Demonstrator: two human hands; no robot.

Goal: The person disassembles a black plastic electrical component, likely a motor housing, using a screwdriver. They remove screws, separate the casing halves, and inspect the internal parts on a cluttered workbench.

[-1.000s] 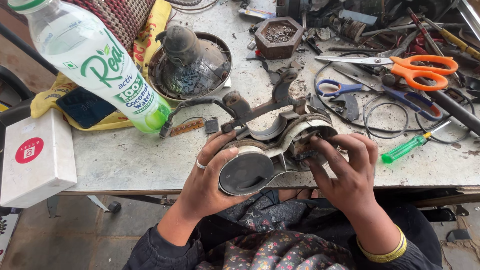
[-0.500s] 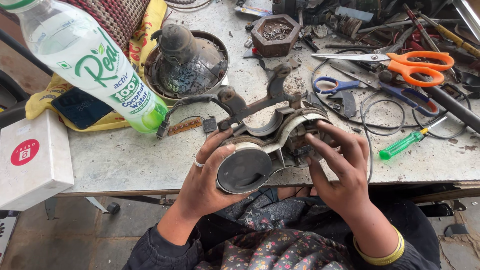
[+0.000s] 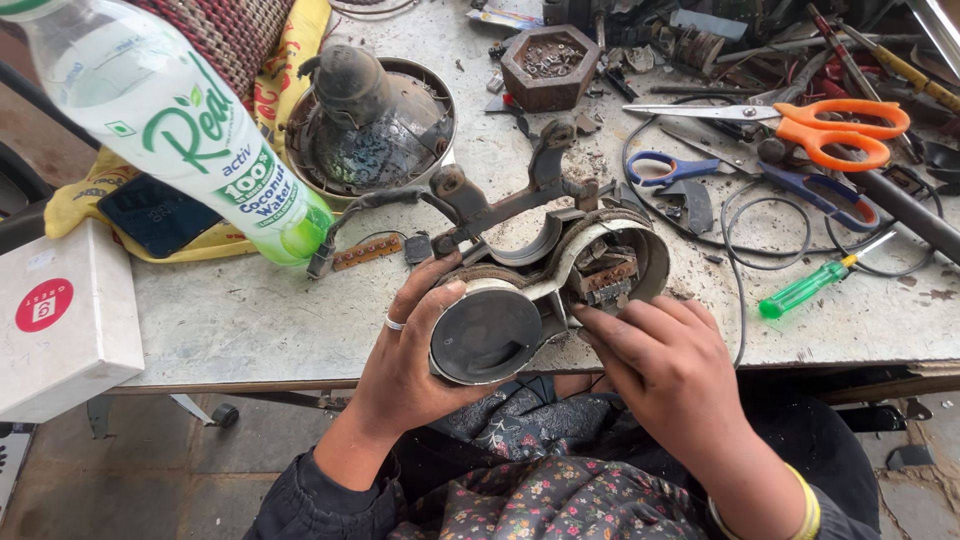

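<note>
A dirty twin-gauge instrument cluster [image 3: 545,285] with a metal bracket rests at the table's near edge. My left hand [image 3: 415,345], wearing a ring, grips the left round pod with the dark glass face. My right hand [image 3: 665,365] holds the lower side of the right pod, with fingertips at its open rim, where worn inner parts show. A black cable runs from the bracket to a small connector [image 3: 368,250] on the table.
A plastic bottle [image 3: 170,125] lies at the left beside a white box [image 3: 65,320]. A headlamp bowl [image 3: 370,125] sits behind. Orange scissors [image 3: 810,125], blue scissors [image 3: 690,170], a green screwdriver [image 3: 810,285], wire loops and a hexagonal tray [image 3: 550,65] crowd the right.
The cluster has shifted slightly within my hands. My right hand's fingers have slid down from covering the right pod's face to its lower rim, exposing the inside.
</note>
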